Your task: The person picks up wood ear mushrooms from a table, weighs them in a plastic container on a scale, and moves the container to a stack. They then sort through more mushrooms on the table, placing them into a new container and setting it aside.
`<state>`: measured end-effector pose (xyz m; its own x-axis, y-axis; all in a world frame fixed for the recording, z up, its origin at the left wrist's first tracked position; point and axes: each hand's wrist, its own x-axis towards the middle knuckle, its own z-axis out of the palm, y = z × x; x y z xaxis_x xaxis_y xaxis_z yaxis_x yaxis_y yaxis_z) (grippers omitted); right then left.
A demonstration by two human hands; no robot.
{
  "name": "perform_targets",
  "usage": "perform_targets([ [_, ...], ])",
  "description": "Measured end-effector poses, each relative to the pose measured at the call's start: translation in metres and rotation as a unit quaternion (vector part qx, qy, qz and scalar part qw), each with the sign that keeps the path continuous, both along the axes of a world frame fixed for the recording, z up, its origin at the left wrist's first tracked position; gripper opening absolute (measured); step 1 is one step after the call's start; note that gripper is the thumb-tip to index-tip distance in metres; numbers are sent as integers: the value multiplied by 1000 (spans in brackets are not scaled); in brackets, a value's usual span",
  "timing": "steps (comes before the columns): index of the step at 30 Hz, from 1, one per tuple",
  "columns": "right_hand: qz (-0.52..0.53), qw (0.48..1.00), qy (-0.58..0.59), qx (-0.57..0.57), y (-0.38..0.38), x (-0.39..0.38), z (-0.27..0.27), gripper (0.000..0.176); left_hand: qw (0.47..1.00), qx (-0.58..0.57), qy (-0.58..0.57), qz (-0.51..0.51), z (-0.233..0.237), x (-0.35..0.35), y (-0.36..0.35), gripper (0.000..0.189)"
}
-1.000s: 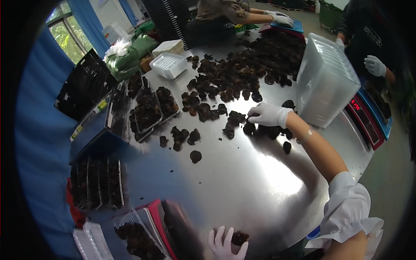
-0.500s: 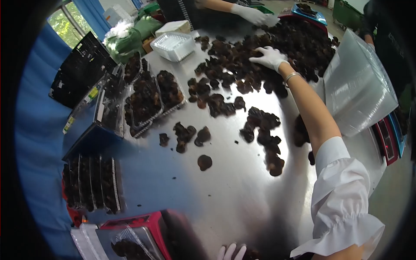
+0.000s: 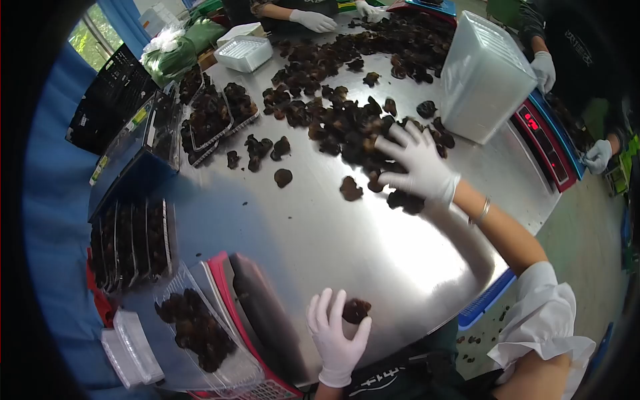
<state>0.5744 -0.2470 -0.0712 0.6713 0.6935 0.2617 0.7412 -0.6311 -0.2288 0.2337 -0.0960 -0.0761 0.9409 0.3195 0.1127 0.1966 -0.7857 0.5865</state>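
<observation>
My left hand (image 3: 338,340), in a white glove, is at the near edge of the metal table. A single dark wood ear mushroom (image 3: 357,311) sits between its thumb and forefinger, while its other fingers stretch forward. My right hand (image 3: 419,165), gloved too, lies with fingers spread against the near side of a heap of wood ear mushrooms (image 3: 353,130). Left of my left hand, a clear tray (image 3: 240,373) of mushrooms rests on a pink-edged scale (image 3: 220,273). A few loose mushrooms (image 3: 260,150) lie farther left on the metal.
Filled trays (image 3: 210,120) stand at the left, near a black crate (image 3: 113,100). A tall stack of clear trays (image 3: 490,73) is at the right, beside a red scale (image 3: 543,143). Other people's gloved hands (image 3: 313,21) are at the far side and right (image 3: 543,70).
My right hand has drawn a clump of mushrooms nearer across the table. My left hand now shows fully, with the mushroom at its thumb. The view has shifted toward the near edge.
</observation>
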Motion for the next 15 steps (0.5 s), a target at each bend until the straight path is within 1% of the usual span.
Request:
perform_targets([
  [1, 11, 998, 56, -3, 1, -36, 5, 75, 1000, -10, -15, 6, 0, 0, -1, 75],
  [2, 41, 997, 68, -1, 1, -64, -1, 73, 999, -21, -29, 13, 1, 0, -2, 74],
  [3, 61, 985, 161, 30, 1, -95, -2, 70, 999, -24, -25, 13, 1, 1, -4, 74],
  [4, 115, 982, 128, -70, 3, -118, 2, 66, 999, -23, -30, 19, 1, 0, -4, 74],
  [5, 147, 988, 51, -20, -1, -145, -3, 58, 999, -20, -37, 26, 0, 1, -4, 73],
  [7, 184, 981, 49, 24, -1, -162, 7, 52, 999, -7, -34, 25, 0, -1, -4, 74],
  [8, 172, 969, 157, 80, -3, -150, 9, 52, 999, -8, -39, 25, 0, -1, -5, 74],
  [9, 156, 942, 263, 135, -5, -123, 14, 52, 999, -9, -44, 27, 1, 0, -6, 74],
  [11, 19, 961, 168, 221, -17, -65, 25, 57, 999, -5, -36, 32, 0, 0, -6, 74],
  [12, -61, 976, 36, 207, -19, -33, 12, 61, 999, -2, -44, 29, -3, -1, -6, 75],
  [13, -138, 967, -99, 189, -19, -3, -9, 64, 998, 3, -56, 25, -6, 0, -6, 76],
  [14, -141, 973, -84, 161, -22, 19, -22, 66, 998, 11, -59, 28, -7, 0, -7, 75],
  [15, -145, 978, -67, 134, -17, 18, -20, 68, 998, 11, -55, 28, -7, -3, -8, 75],
])
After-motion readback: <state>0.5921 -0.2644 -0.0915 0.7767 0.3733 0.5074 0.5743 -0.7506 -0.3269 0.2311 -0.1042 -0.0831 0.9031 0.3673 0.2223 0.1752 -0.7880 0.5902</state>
